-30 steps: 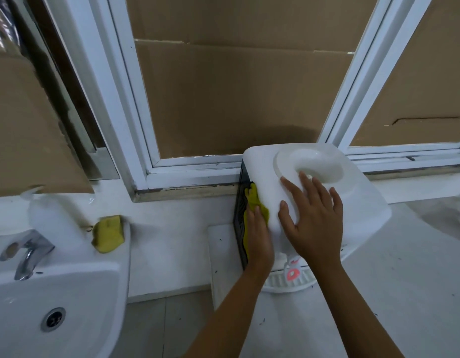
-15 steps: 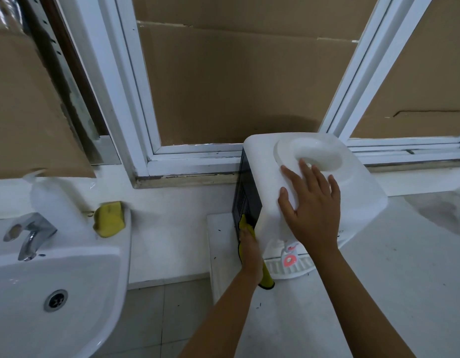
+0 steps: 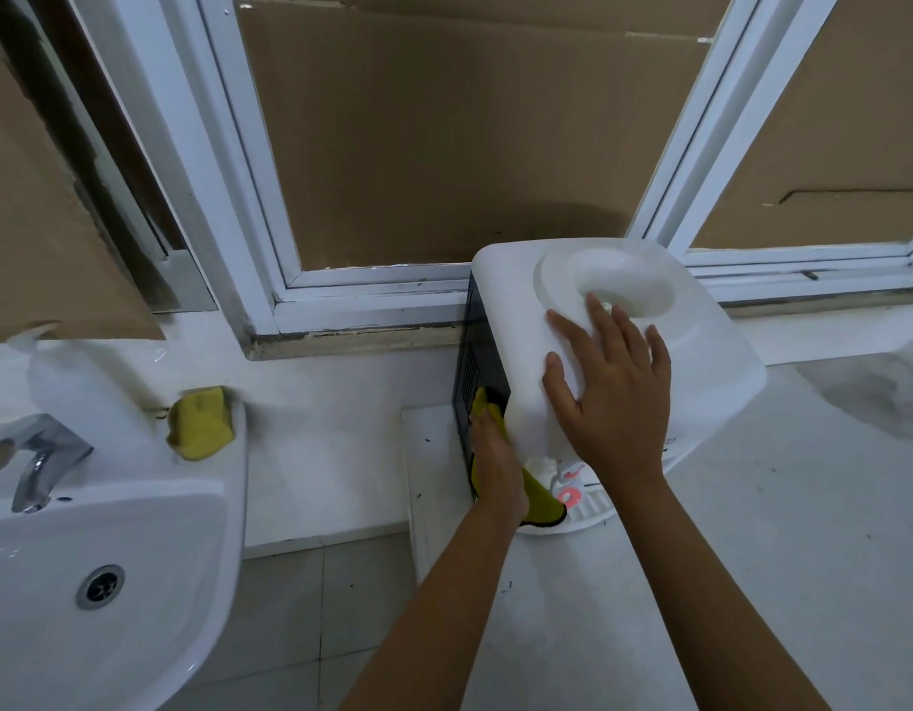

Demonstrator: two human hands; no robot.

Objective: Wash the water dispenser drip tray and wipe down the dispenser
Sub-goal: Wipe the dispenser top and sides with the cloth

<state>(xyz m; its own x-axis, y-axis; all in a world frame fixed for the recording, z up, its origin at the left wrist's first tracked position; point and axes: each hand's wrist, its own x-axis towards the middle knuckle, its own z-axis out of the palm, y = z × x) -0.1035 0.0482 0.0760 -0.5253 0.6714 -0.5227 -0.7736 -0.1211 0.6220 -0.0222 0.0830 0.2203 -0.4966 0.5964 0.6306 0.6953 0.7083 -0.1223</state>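
Wipe-down step: left hand point(image 3: 497, 456) presses yellow cloth point(image 3: 539, 497) on dispenser point(image 3: 710, 361) side, fingers' curl hidden; right hand point(image 3: 616, 397) flat w/ straight fingers steadying top; next prob. front, center frame.

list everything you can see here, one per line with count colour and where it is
water dispenser: 1, white with a dark side panel, on the counter under the window
drip tray: 1, white, at the dispenser's foot
cloth: 1, yellow, against the dispenser's dark side, under the left hand
sponge: 1, yellow, on the sink's back rim
sink: 1, white, lower left
tap: 1, chrome, on the sink
bottle: 1, white, blurred, behind the tap
counter: 1, white, scuffed, right
cardboard: several sheets, brown, covering the window panes
left hand: 1, presses the cloth
right hand: 1, flat on the dispenser's top
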